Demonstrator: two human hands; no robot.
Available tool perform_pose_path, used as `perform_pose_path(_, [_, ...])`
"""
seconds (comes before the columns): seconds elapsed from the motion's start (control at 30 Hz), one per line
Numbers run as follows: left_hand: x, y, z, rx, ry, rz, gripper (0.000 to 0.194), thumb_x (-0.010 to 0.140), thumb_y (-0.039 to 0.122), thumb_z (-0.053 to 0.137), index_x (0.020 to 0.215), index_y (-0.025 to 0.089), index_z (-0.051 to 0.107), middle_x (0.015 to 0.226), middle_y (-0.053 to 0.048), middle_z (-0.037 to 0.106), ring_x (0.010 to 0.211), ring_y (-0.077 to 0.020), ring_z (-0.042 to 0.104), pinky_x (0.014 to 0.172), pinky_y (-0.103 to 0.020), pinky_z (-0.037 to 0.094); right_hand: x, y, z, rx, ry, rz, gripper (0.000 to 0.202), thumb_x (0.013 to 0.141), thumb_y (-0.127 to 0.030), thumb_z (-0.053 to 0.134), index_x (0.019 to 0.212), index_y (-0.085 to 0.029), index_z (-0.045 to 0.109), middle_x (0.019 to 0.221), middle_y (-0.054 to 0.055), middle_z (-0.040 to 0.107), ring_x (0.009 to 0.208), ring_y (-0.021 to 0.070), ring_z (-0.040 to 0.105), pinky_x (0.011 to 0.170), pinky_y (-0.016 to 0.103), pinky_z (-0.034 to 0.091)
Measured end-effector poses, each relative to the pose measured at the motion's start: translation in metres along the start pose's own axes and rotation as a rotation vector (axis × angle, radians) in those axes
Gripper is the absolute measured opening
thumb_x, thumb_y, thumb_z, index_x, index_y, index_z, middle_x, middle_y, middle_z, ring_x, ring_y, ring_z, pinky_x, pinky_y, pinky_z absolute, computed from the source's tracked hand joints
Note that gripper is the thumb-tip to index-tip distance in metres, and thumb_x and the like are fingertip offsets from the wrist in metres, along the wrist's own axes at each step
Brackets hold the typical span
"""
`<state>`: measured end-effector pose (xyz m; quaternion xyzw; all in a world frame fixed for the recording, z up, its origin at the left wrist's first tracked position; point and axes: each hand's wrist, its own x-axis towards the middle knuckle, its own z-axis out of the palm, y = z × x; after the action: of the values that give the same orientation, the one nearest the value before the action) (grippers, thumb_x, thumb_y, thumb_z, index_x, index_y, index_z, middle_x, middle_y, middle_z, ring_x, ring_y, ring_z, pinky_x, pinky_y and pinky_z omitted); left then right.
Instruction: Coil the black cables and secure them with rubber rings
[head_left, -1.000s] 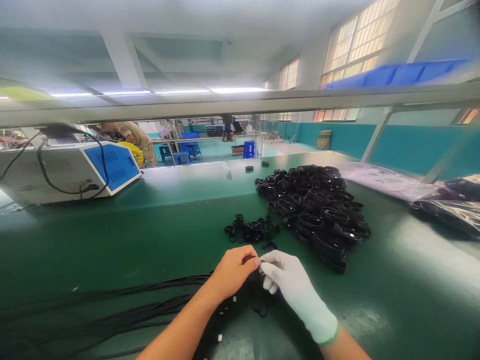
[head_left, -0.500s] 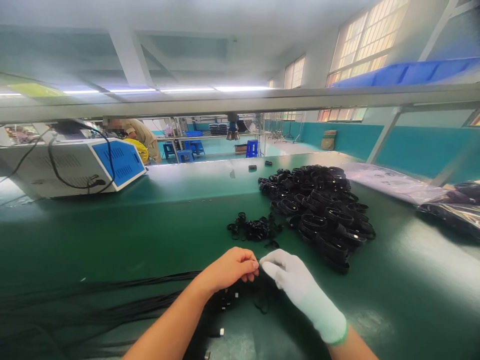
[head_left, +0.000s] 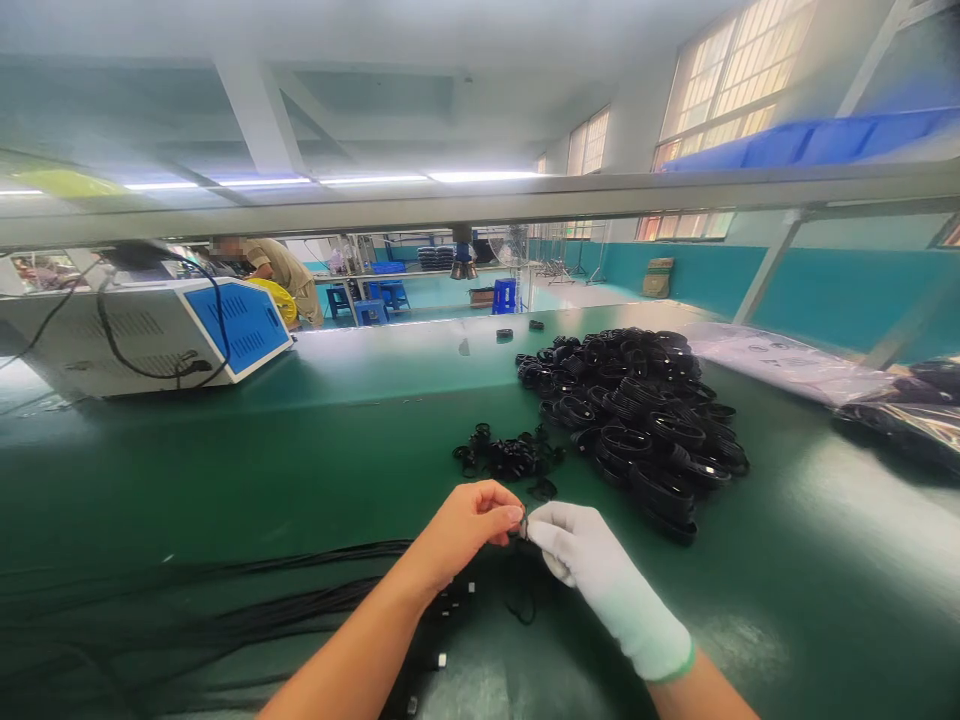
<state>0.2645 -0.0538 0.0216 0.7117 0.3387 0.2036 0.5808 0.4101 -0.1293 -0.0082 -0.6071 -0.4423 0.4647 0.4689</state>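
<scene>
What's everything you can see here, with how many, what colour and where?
Coiled cables: many, black, heaped right of centre
Small loops: many, black, piled left of the coils
Long cables: several, black, lower left
Pale tips: several, whitish, lower centre
Thin piece: one visible, dark, between the hands
Small items: two, black, far side of table
Table: one, green, foreground
Machine: one, grey and blue, left
Plastic sheeting: count unclear, translucent, right
Bin: one, blue, upper right
Beam: one, pale, across upper part
Windows: several, pale, upper right
Stools: at least two, blue, background
Person: one, khaki clothing, background left
Left hand: one, bare, centre
Right hand: one, white-gloved, centre
</scene>
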Motion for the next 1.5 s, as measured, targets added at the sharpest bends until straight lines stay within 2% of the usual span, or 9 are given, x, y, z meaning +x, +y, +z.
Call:
perform_pose_path(0.43, [-0.009, 0.000, 0.009, 0.403, 0.191, -0.001, 0.014, 0.065, 0.016, 0.051, 0.052, 0.019, 0.052, 0.052, 0.003, 0.048, 0.053, -0.0127, 0.042, 0.053, -0.024, 0.028, -0.009, -0.008, -0.007, -0.395, 0.326, -0.068, 0.012, 0.073, -0.022, 0.043, 0.065, -0.020, 0.051, 0.063, 0.000, 0.051, 0.060, 0.0146, 0.045, 0.058, 0.026, 0.034])
perform_pose_path(0.53, [-0.007, 0.001, 0.002, 0.548, 0.145, -0.037, 0.013, 0.061, 0.015, 0.057, 0.049, 0.020, 0.056, 0.049, 0.003, 0.051, 0.050, -0.0136, 0.044, 0.052, -0.025, 0.027, -0.008, -0.005, -0.013, -0.478, 0.271, -0.056, 0.012, 0.070, -0.018, 0.044, 0.060, -0.020, 0.050, 0.061, 0.000, 0.052, 0.060, 0.0150, 0.046, 0.058, 0.026, 0.033])
perform_pose_path(0.67, [0.020, -0.006, -0.015, 0.715, 0.195, -0.085, 0.007, 0.071, 0.025, 0.061, 0.066, 0.022, 0.065, 0.065, -0.001, 0.062, 0.065, -0.0192, 0.057, 0.059, -0.027, 0.036, -0.007, 0.003, -0.020, -0.573, 0.142, -0.062, 0.010, 0.065, -0.013, 0.049, 0.058, -0.020, 0.048, 0.065, -0.001, 0.056, 0.062, 0.0146, 0.049, 0.058, 0.025, 0.033])
perform_pose_path(0.77, [0.045, -0.016, -0.019, 0.841, 0.294, -0.125, 0.012, 0.083, 0.026, 0.055, 0.087, 0.019, 0.064, 0.088, -0.005, 0.064, 0.085, -0.0215, 0.059, 0.073, -0.035, 0.044, -0.005, 0.005, -0.022, -0.635, 0.188, -0.030, 0.012, 0.072, -0.021, 0.049, 0.061, -0.020, 0.045, 0.067, 0.001, 0.054, 0.063, 0.0161, 0.048, 0.058, 0.027, 0.032])
perform_pose_path(0.9, [0.055, -0.025, -0.016, 0.928, 0.210, -0.148, 0.028, 0.089, 0.032, 0.052, 0.111, 0.016, 0.055, 0.112, -0.008, 0.057, 0.096, -0.0191, 0.058, 0.082, -0.040, 0.049, 0.000, 0.003, -0.023, -0.667, 0.277, 0.018, 0.021, 0.081, -0.033, 0.043, 0.064, -0.021, 0.043, 0.069, 0.002, 0.052, 0.062, 0.0171, 0.046, 0.057, 0.028, 0.031])
perform_pose_path(1.03, [0.050, -0.019, -0.022, 0.928, 0.070, -0.148, 0.018, 0.086, 0.031, 0.057, 0.097, 0.018, 0.062, 0.098, -0.004, 0.063, 0.087, -0.0172, 0.060, 0.078, -0.035, 0.050, 0.003, 0.000, -0.024, -0.641, 0.301, 0.015, 0.022, 0.083, -0.033, 0.041, 0.067, -0.021, 0.049, 0.073, 0.001, 0.053, 0.064, 0.0165, 0.048, 0.059, 0.028, 0.031])
perform_pose_path(1.13, [0.058, -0.017, -0.021, 0.905, 0.167, -0.132, 0.012, 0.084, 0.030, 0.058, 0.088, 0.021, 0.064, 0.092, -0.002, 0.064, 0.094, -0.0215, 0.059, 0.084, -0.039, 0.046, 0.002, -0.001, -0.022, -0.624, 0.316, -0.009, 0.022, 0.083, -0.034, 0.042, 0.068, -0.021, 0.050, 0.074, 0.001, 0.053, 0.065, 0.0162, 0.048, 0.060, 0.028, 0.031])
perform_pose_path(1.33, [0.079, -0.024, -0.019, 0.722, 0.290, -0.101, 0.028, 0.089, 0.032, 0.052, 0.112, 0.016, 0.055, 0.115, -0.008, 0.056, 0.097, -0.0195, 0.057, 0.083, -0.040, 0.049, -0.001, 0.000, -0.021, -0.553, 0.361, -0.043, 0.021, 0.082, -0.033, 0.042, 0.067, -0.021, 0.051, 0.071, 0.001, 0.052, 0.064, 0.0172, 0.046, 0.061, 0.030, 0.032])
perform_pose_path(1.5, [0.059, -0.013, -0.037, 0.433, 0.203, -0.074, 0.017, 0.088, 0.023, 0.045, 0.090, 0.012, 0.057, 0.077, -0.003, 0.061, 0.066, -0.0117, 0.059, 0.064, -0.027, 0.050, -0.001, -0.001, -0.021, -0.341, 0.355, -0.078, 0.018, 0.080, -0.031, 0.042, 0.078, -0.021, 0.057, 0.080, 0.003, 0.057, 0.068, 0.0170, 0.050, 0.066, 0.032, 0.038])
